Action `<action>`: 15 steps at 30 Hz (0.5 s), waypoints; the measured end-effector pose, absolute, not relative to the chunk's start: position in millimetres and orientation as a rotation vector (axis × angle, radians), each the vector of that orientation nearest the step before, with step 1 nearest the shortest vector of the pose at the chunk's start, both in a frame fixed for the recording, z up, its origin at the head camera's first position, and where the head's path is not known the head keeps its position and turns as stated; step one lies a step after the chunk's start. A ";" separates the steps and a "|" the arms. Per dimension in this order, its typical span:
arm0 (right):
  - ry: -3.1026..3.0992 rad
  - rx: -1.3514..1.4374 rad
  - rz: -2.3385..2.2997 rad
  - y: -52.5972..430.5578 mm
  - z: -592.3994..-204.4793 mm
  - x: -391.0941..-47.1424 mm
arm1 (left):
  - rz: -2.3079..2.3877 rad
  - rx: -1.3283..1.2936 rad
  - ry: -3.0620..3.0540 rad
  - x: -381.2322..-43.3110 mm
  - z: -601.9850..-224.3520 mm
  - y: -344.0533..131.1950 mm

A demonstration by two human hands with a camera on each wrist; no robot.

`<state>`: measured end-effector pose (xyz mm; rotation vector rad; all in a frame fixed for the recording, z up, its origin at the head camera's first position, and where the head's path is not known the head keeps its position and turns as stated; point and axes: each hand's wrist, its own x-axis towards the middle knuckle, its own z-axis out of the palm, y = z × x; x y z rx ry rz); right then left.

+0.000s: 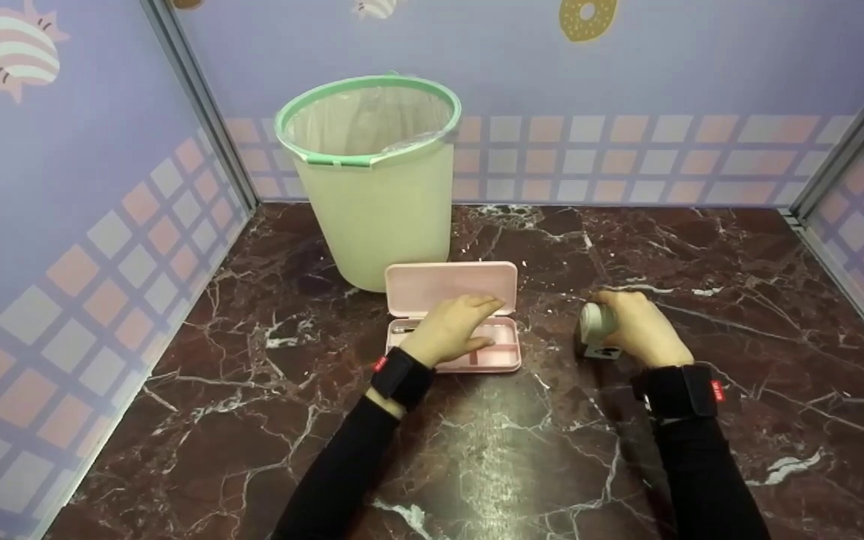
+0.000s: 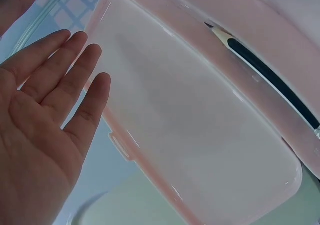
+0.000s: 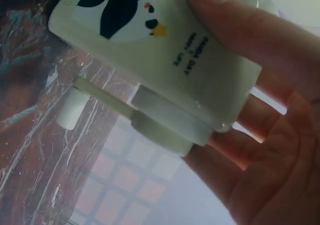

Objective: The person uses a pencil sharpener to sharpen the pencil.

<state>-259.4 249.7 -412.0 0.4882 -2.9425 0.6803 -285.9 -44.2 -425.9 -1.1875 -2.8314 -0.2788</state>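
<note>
A pink pencil case (image 1: 451, 285) lies on the table with its lid raised. My left hand (image 1: 448, 330) hovers over it, fingers straight and holding nothing. In the left wrist view, a dark pencil (image 2: 272, 75) with a sharpened tip lies in the case's tray, beside the lid. To the right of the case, my right hand (image 1: 643, 328) grips a pale green pencil sharpener (image 1: 597, 324) by its body. The right wrist view shows a panda print on that sharpener, and a crank handle (image 3: 107, 97) with a white knob. My thumb lies across the printed face.
A tall pale green waste bin (image 1: 383, 202) with a plastic liner stands just behind the pencil case. Small pale specks lie on the dark marble-patterned table (image 1: 552, 450) around the case and bin. Patterned panels (image 1: 664, 97) enclose the back and sides.
</note>
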 end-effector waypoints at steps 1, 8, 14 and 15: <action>-2.944 0.477 0.676 249.6 -411.8 -259.3 | -0.273 -1.186 -2.833 -285.7 -426.2 -43.2; -2.949 0.381 0.632 244.7 -407.1 -255.6 | -0.259 -1.160 -2.794 -280.5 -427.4 -34.1; -2.939 0.233 0.621 231.7 -398.8 -249.6 | -0.298 -1.094 -2.744 -271.5 -426.8 -18.5; -2.931 0.215 0.622 229.3 -397.3 -248.3 | -0.310 -1.081 -2.740 -270.0 -426.8 -15.2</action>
